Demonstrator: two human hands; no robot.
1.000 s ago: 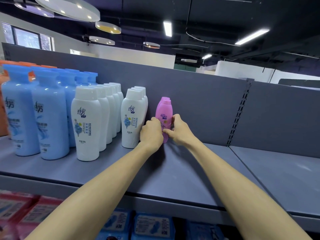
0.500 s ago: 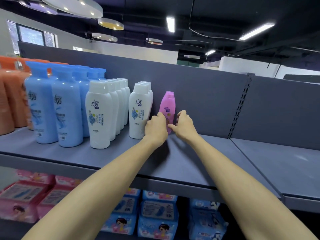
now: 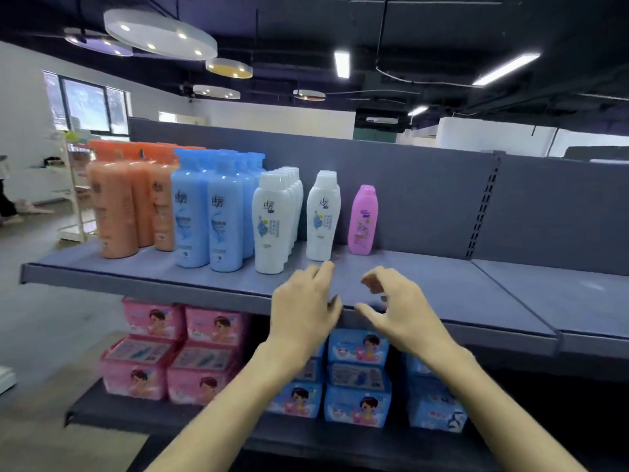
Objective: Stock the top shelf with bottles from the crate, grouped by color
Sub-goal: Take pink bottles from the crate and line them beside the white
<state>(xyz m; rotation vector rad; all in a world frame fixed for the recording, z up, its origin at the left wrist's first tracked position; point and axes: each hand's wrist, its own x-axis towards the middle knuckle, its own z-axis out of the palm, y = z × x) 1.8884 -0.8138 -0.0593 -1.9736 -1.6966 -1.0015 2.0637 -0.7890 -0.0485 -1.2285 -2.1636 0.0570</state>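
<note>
Head view: the top shelf [image 3: 425,294] carries bottles in colour blocks running left to right: orange bottles [image 3: 117,206], blue bottles [image 3: 204,212], then two rows of white bottles [image 3: 272,219], each row running back toward the rear panel. Next comes a single pink bottle [image 3: 363,219], upright near the back, just beside the right-hand white row and apart from it. That order looks deliberate, each colour kept together with pink opening a new group where bare shelf remains to its right.

Both hands hover in front of the shelf's front edge, below and in front of the pink bottle and well apart from it. The left hand [image 3: 304,313] is empty, fingers loosely bent, tips over the shelf edge. The right hand [image 3: 396,310] is also empty, fingers curled loosely and thumb out, holding nothing. The crate is not in view.

On the lower shelf [image 3: 102,412] sit pink packs [image 3: 160,349] and blue packs [image 3: 357,373].
</note>
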